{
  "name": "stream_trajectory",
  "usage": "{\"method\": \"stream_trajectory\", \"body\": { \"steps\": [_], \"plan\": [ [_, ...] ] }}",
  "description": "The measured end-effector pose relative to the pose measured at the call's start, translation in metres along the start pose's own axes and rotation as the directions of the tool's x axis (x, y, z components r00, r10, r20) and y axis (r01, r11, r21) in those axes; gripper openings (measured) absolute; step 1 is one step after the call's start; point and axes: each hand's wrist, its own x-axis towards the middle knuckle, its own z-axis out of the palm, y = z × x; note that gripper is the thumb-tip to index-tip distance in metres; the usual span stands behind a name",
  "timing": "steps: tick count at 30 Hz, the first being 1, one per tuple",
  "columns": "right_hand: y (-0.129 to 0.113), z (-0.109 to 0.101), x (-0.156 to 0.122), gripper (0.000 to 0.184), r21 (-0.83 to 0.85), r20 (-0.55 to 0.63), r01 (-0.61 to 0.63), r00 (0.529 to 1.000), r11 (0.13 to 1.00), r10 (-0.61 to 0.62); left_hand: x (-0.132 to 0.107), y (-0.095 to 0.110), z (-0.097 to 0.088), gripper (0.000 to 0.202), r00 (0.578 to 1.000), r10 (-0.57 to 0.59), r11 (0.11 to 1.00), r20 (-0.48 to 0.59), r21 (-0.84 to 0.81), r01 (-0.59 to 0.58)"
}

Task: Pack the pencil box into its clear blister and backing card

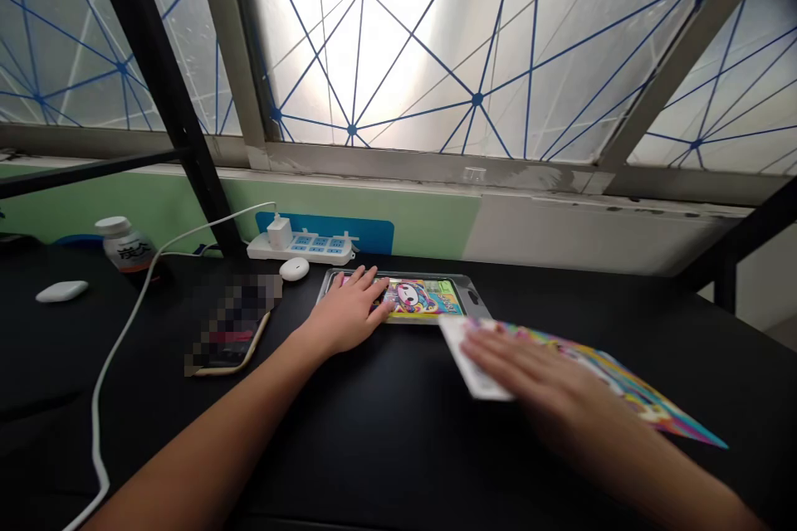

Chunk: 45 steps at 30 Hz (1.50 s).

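My left hand [350, 311] lies with its fingers spread over a flat clear plastic package [471, 292], which holds a brightly coloured cartoon print [420, 297]. To the right, my right hand [541, 373] grips a colourful printed card [647, 398] with a white part [476, 365] at its left end. The card is tilted, and motion smears this hand. My right thumb is hidden.
Left of my forearm lies a phone [240, 340]. Behind it are a round white case [294, 269] and a power strip [311, 247]. A white cable [118, 348] crosses the black table [386, 440]. A bottle [126, 245] and a white mouse-shaped item [62, 291] stand farther left.
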Motion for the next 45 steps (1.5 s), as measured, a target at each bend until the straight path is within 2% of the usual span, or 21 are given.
{"method": "stream_trajectory", "body": {
  "steps": [2, 3, 5, 6, 8, 11, 16, 18, 20, 22, 23, 24, 25, 27, 30, 34, 39, 41, 45],
  "plan": [
    [-0.039, 0.013, 0.016, 0.058, 0.114, 0.114, 0.148, 0.980, 0.982, -0.161, 0.001, 0.008, 0.003, 0.059, 1.000, 0.006, 1.000, -0.009, 0.007, -0.006],
    [-0.054, 0.022, 0.026, 0.054, 0.190, 0.174, 0.184, 0.960, 0.964, -0.218, 0.001, 0.012, 0.005, 0.058, 1.000, 0.016, 1.000, -0.012, 0.011, -0.016],
    [-0.076, 0.041, 0.050, 0.049, 0.289, 0.247, 0.158, 0.940, 0.944, -0.233, 0.001, 0.021, 0.007, 0.057, 0.999, 0.036, 0.999, -0.017, 0.019, -0.035],
    [-0.081, 0.051, 0.063, 0.048, 0.311, 0.219, 0.125, 0.955, 0.942, -0.199, 0.001, 0.024, 0.008, 0.056, 0.999, 0.041, 0.999, -0.016, 0.022, -0.041],
    [-0.084, 0.066, 0.087, 0.050, 0.364, 0.183, 0.085, 0.970, 0.927, -0.161, 0.001, 0.029, 0.009, 0.055, 0.999, 0.044, 0.999, -0.005, 0.021, -0.043],
    [-0.080, 0.079, 0.111, 0.045, 0.395, 0.185, 0.037, 0.975, 0.918, -0.119, 0.002, 0.029, 0.009, 0.055, 0.999, 0.047, 0.999, 0.007, 0.008, -0.047],
    [-0.076, 0.078, 0.113, 0.036, 0.427, 0.142, 0.032, 0.985, 0.904, -0.102, 0.003, 0.026, 0.008, 0.054, 0.998, 0.060, 0.998, -0.010, -0.008, -0.060],
    [-0.071, 0.071, 0.110, 0.028, 0.397, 0.118, 0.083, 0.983, 0.914, -0.141, 0.001, 0.025, 0.006, 0.053, 0.998, 0.045, 0.998, -0.040, -0.042, -0.046],
    [-0.059, 0.060, 0.108, 0.033, 0.322, 0.094, 0.107, 0.985, 0.941, -0.144, -0.001, 0.024, 0.003, 0.052, 0.996, 0.023, 0.996, -0.090, -0.086, -0.030],
    [-0.037, 0.046, 0.106, 0.041, 0.209, 0.099, 0.004, 0.995, 0.978, -0.025, -0.003, 0.020, -0.001, 0.050, 0.991, 0.013, 0.995, -0.136, -0.094, -0.026],
    [-0.022, 0.040, 0.105, 0.042, 0.137, 0.113, -0.095, 0.990, 0.986, 0.080, -0.003, 0.017, -0.002, 0.049, 0.989, 0.013, 0.996, -0.150, -0.081, -0.025],
    [-0.006, 0.035, 0.103, 0.040, 0.075, 0.137, -0.220, 0.968, 0.973, 0.209, -0.004, 0.014, -0.004, 0.050, 0.988, 0.011, 0.998, -0.153, -0.061, -0.021],
    [0.012, 0.031, 0.101, 0.036, 0.054, 0.149, -0.271, 0.954, 0.961, 0.260, -0.005, 0.010, -0.005, 0.052, 0.990, 0.006, 0.999, -0.143, -0.043, -0.013],
    [0.044, 0.028, 0.096, 0.034, 0.039, 0.189, -0.319, 0.933, 0.947, 0.307, -0.005, 0.003, -0.005, 0.060, 0.996, -0.014, 1.000, -0.087, -0.025, 0.012],
    [0.075, 0.031, 0.090, 0.050, 0.060, 0.252, -0.354, 0.910, 0.933, 0.329, -0.005, -0.003, -0.004, 0.071, 0.999, -0.040, 0.999, 0.008, -0.030, 0.040],
    [0.083, 0.038, 0.091, 0.051, 0.071, 0.285, -0.362, 0.900, 0.929, 0.329, -0.004, -0.002, -0.003, 0.073, 0.999, -0.045, 0.998, 0.028, -0.031, 0.046],
    [0.080, 0.043, 0.092, 0.049, 0.035, 0.211, -0.372, 0.910, 0.928, 0.357, -0.005, 0.000, -0.003, 0.076, 0.998, -0.059, 0.998, 0.025, -0.030, 0.060],
    [0.077, 0.042, 0.091, 0.047, 0.013, 0.164, -0.365, 0.919, 0.931, 0.358, -0.006, 0.000, -0.004, 0.074, 0.998, -0.059, 0.998, -0.015, -0.030, 0.059],
    [0.062, 0.035, 0.091, 0.040, -0.019, 0.049, -0.321, 0.946, 0.947, 0.322, -0.006, -0.006, -0.013, 0.061, 0.980, -0.005, 1.000, -0.197, 0.000, 0.005]
  ]
}}
